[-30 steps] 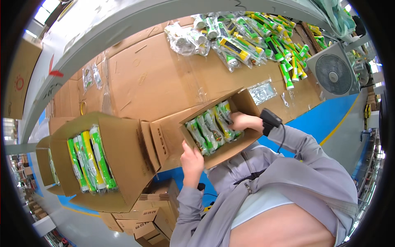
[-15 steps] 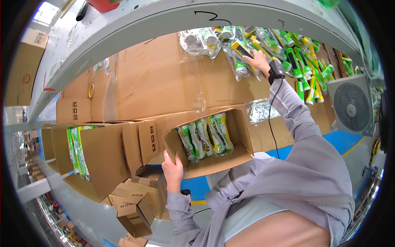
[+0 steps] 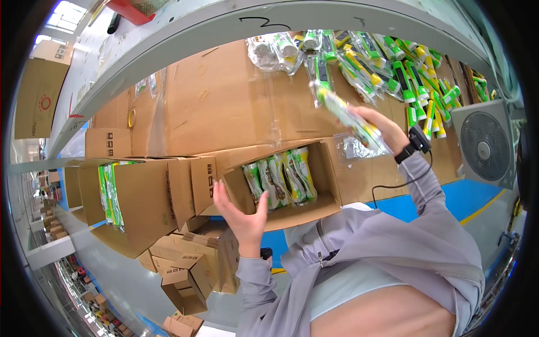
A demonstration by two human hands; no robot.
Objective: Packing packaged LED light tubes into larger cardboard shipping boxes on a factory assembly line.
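My right hand (image 3: 384, 128) is closed around a bagged green-and-white flashlight (image 3: 343, 113), blurred by motion, above the cardboard-covered table. An open carton (image 3: 328, 194) sits at the table's near edge, with a row of bagged green, white and yellow flashlights (image 3: 278, 182) standing inside it. My left hand (image 3: 247, 222) hovers at that carton's left side, fingers and thumb spread, holding nothing. At the far side lies a heap of bagged flashlights (image 3: 359, 70), partly hidden by the shelf beam; several unbagged green and yellow ones (image 3: 418, 92) lie to its right.
Left of the open carton, another carton (image 3: 143, 208) holds similar bagged goods. Folded and small boxes (image 3: 188, 281) are stacked below. A grey fan (image 3: 483, 137) stands at the right. The shelf beam (image 3: 196, 42) spans the far side. A cable trails from my right wrist.
My right hand has come back from the heap toward me, carrying a bagged flashlight. My left hand has let go of the carton's edge and spread its fingers.
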